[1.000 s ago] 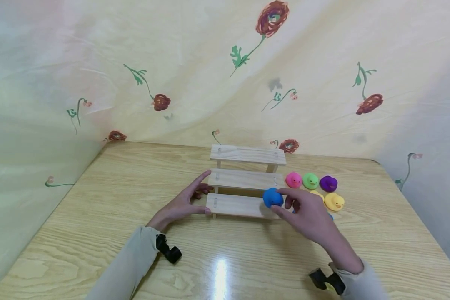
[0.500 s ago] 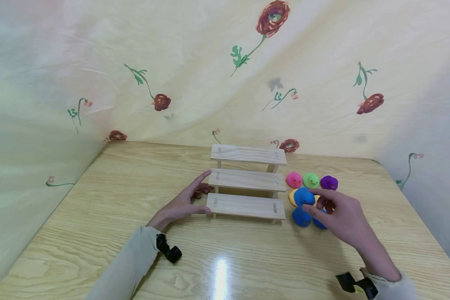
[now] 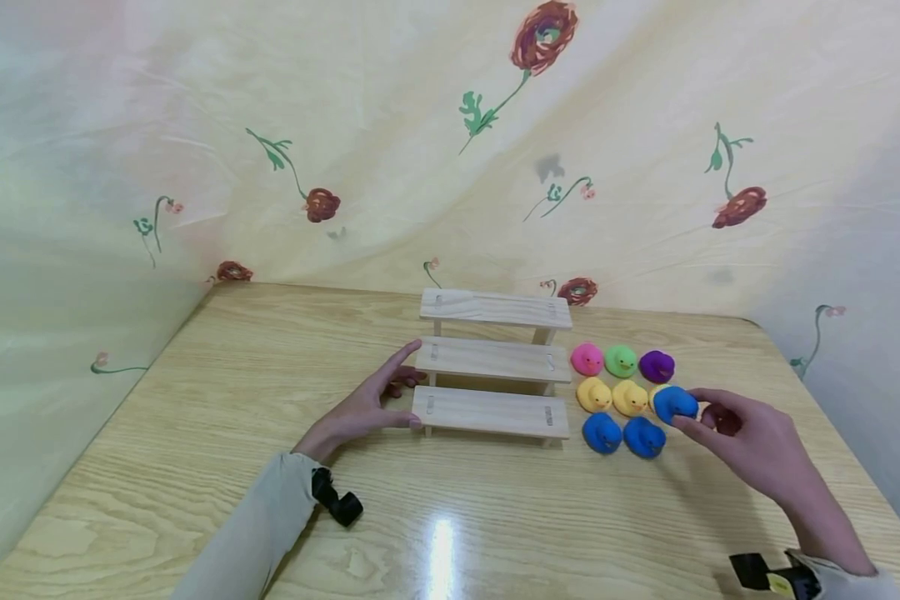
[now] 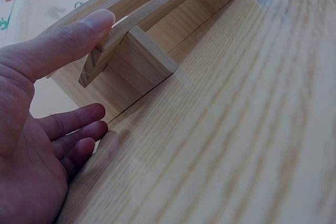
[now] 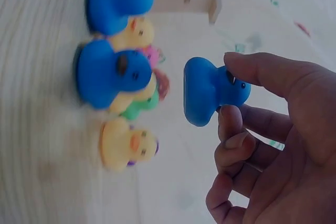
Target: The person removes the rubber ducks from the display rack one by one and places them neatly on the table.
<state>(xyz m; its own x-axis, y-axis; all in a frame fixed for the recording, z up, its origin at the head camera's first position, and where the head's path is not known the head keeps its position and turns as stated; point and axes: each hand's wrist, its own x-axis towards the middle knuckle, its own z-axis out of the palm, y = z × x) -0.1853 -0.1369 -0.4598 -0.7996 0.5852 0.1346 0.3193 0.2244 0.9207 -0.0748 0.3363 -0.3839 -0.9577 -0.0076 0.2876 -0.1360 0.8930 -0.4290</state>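
Note:
Between thumb and fingers, my right hand [image 3: 757, 442] pinches a blue rubber duck [image 5: 202, 92], held up off the table at the right end of the duck rows. In the head view that duck overlaps a yellow duck [image 5: 126, 144] behind it. My left hand [image 3: 367, 407] rests at the left end of a three-step wooden stand [image 3: 491, 412]. Its thumb [image 4: 97, 22] lies against the end of the lowest step, and the other fingers [image 4: 84, 119] extend low beside the stand's side. All three steps are bare.
Right of the stand, several rubber ducks sit in rows: a pink duck [image 3: 587, 360], a green duck [image 3: 621, 362] and a purple duck [image 3: 656, 367] at the back, yellow ducks [image 3: 594, 395] in the middle, two blue ducks [image 3: 602, 433] in front. A flowered cloth [image 3: 390, 167] hangs behind.
My right hand has carried the blue duck rightward, from over the lowest step, past the left yellow duck, to the right end of the rows. The left hand and stand have stayed put.

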